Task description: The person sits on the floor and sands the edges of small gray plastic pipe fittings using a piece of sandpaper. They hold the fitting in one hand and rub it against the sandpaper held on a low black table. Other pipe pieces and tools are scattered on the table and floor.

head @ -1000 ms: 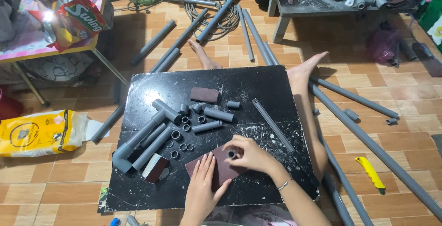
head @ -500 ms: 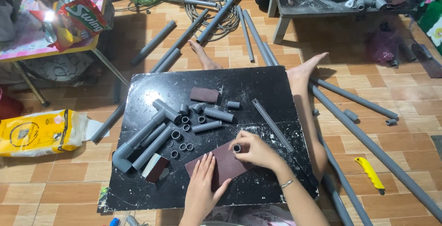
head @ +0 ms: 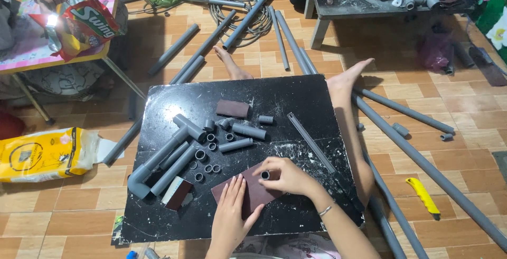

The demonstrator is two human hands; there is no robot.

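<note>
Right hand (head: 285,176) is pinching a short grey pipe ring (head: 265,174) end-down on the brown sandpaper sheet (head: 252,191), left hand (head: 232,211) flat with fingers spread holding that sheet on the black board (head: 296,100). Loose rings (head: 206,158) and pipes sit just left; yellow bag (head: 45,153) lies on the floor far left, yellow cutter (head: 422,195) to the right

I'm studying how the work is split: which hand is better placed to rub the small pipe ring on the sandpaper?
The right hand: it pinches the ring on the sandpaper sheet, which the left hand pins flat.
</note>
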